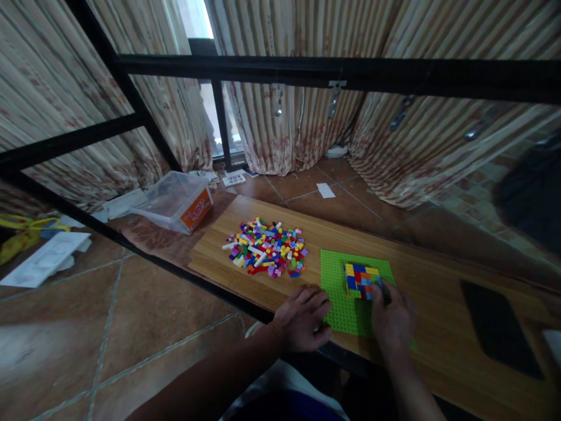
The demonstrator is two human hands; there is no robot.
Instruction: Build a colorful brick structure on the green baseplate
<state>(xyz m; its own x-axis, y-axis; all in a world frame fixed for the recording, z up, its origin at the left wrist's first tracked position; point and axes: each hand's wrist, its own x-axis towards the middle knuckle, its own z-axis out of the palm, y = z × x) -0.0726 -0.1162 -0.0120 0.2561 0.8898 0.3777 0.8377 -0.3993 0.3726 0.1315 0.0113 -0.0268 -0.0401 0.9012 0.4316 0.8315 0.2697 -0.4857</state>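
Observation:
A green studded baseplate [337, 292] lies on the wooden tabletop. On it sits a low, rectangular block of toy building bricks [362, 280] in yellow, blue, red and orange. My right hand [394, 316] is at the block's right side, its thumb touching the near right corner. Thumb and forefinger are closed around a small dark spot, and what is between them is hidden. My left hand [304, 316] rests at the baseplate's left edge, palm down, fingers loosely apart and holding nothing. Left of the plate spreads a pile of loose toy bricks [267, 248] in many colours.
A clear plastic box [175, 202] with an orange label stands beyond the table's left end. A dark flat mat [499, 327] lies on the tabletop at right. Black metal bars [280, 67] cross in front of striped curtains. White foam [46, 260] lies on the tiled floor.

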